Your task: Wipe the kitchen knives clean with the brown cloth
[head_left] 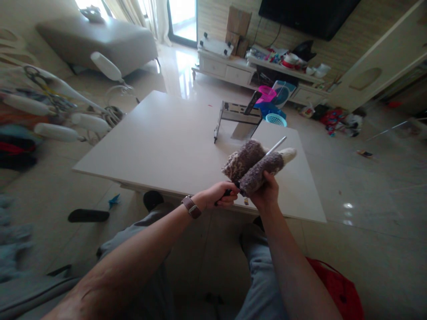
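- Plush brown item [256, 174]: above the white table [156, 142], pinched in the right hand [268, 192]; underside hidden.
- Left hand [224, 194]: closed around a black handle [228, 192]; plush hides any join to the silver rod [277, 145].
- Rack [231, 115]: standing farther back on the table.
- Television [307, 17]: far wall, top cut off.

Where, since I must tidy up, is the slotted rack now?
In the head view, the rack stands right of centre, toward the far edge of the white table, beyond the brown fuzzy bundle, with the pink basket behind it.
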The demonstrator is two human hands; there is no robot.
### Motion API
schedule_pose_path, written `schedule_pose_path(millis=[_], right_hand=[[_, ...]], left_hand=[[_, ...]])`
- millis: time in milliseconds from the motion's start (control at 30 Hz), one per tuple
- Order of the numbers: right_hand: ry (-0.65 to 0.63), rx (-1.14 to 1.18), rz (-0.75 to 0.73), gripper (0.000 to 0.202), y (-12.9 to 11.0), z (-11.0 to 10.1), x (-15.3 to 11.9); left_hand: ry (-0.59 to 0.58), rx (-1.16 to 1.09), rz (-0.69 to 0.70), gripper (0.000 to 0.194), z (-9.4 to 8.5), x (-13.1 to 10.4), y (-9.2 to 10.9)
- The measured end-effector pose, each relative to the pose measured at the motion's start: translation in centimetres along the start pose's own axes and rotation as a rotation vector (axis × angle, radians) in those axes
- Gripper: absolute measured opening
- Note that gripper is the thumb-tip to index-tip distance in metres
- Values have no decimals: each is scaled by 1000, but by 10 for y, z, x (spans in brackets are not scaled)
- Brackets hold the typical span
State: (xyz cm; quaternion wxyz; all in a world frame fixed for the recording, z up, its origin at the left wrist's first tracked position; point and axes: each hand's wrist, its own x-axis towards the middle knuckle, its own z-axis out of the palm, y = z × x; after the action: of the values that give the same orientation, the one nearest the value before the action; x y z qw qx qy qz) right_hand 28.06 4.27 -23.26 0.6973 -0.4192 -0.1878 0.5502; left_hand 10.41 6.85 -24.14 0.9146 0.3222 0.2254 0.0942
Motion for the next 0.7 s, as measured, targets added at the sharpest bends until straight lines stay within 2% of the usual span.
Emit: schedule_pose_path(millis=[100, 167, 333, 400, 467, 567, 633, 700], right_hand=[[2, -14, 19, 29, 15, 3, 5], [29, -7, -12, 29, 13, 2, 13], [126, 62, -117, 24, -26, -19, 38], [221, 104, -209, 21, -45, -30, 44], [387, 138, -305, 18, -59, -40, 46], [462, 150, -381, 17, -65, -46, 42], [456, 143, -395, 23, -62, -44, 38], [434, 124, -419, 29, -53, -39, 35]], left_hand=[[51, 54, 6, 24, -1, 2, 0], [75, 153, 10, 27, -1, 1, 2], [75, 440, -9, 39, -7, -13, 9], [83, 526, -12, 40, -11, -23, 11], [113, 592, -14, 39, -17, -33, 12], [254, 617, 19, 33, -32, -40, 10], [422, 648, 50, 28, -47, -38, 5], [640, 760, 7, 25, -64, -30, 0]])
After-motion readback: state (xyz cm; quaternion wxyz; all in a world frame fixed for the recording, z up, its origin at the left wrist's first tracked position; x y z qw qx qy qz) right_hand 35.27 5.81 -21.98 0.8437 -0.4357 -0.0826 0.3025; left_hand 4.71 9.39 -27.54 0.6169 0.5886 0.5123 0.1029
